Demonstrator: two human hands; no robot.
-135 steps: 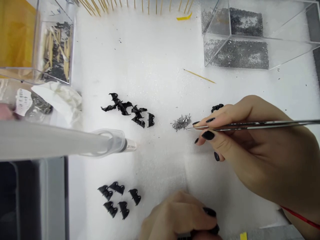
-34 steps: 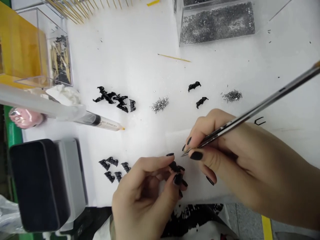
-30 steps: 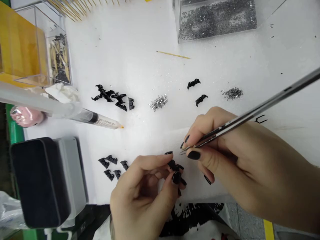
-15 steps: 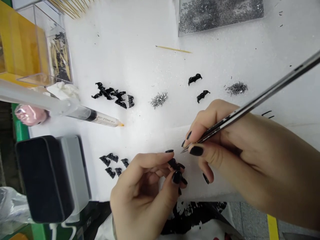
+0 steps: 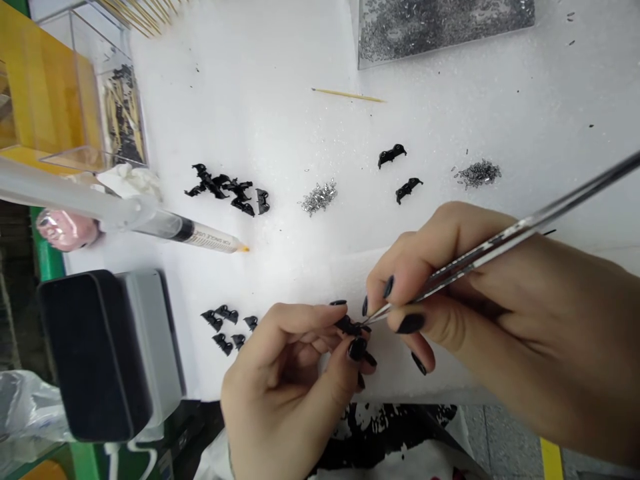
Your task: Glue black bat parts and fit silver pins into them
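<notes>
My left hand (image 5: 295,387) pinches a small black plastic part (image 5: 349,325) between thumb and finger; fingertips hide some of it. In my right hand (image 5: 465,293) is a pair of metal tweezers (image 5: 480,257), held like a pen, with the tips at the black part. Whether a tiny piece sits between the tips I cannot tell. Beyond my right hand lie two similar black parts (image 5: 393,155). A pile of tiny silvery pieces (image 5: 320,197) and a darker pile (image 5: 479,174) rest on the white table surface (image 5: 280,280).
Several black parts (image 5: 227,313) lie left of my left hand, and more (image 5: 215,183) lie farther back. A syringe (image 5: 200,237) points in from the left, above a dark boxy device (image 5: 93,353). A toothpick (image 5: 350,95) and a clear tray (image 5: 445,30) lie at the back.
The tweezers' tips have moved down and left onto the black part in my left hand. Before, they were just above and apart from it. My left hand has hardly moved.
</notes>
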